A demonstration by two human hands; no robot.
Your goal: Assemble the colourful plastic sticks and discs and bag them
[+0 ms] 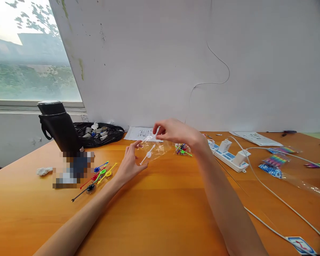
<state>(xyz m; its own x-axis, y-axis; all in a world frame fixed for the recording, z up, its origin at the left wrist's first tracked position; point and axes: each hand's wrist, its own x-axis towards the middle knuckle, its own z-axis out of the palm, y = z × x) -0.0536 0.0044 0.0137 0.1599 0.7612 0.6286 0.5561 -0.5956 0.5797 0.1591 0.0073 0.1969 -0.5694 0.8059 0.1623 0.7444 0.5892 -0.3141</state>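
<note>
A clear plastic bag [160, 151] is held up above the table between my two hands. In or against the bag is a white arrow spinner [148, 154], tilted, with its arrow tip up and to the right. My left hand [129, 161] grips the bag's left side, thumb close to the spinner's lower end. From above, my right hand [177, 132] pinches the bag's upper edge between thumb and fingers. Left of my left hand, several coloured arrow spinners [103, 172] lie on the table. Behind the bag sits another clear bag of coloured spinners [182, 149].
A black flask [59, 128] stands at left beside a black plastic bag [114, 133] with bits inside. On the right are a power strip [229, 156] with chargers, white cables [269, 192] and rainbow-coloured packs [276, 161]. Crumpled tissue [44, 171] lies far left.
</note>
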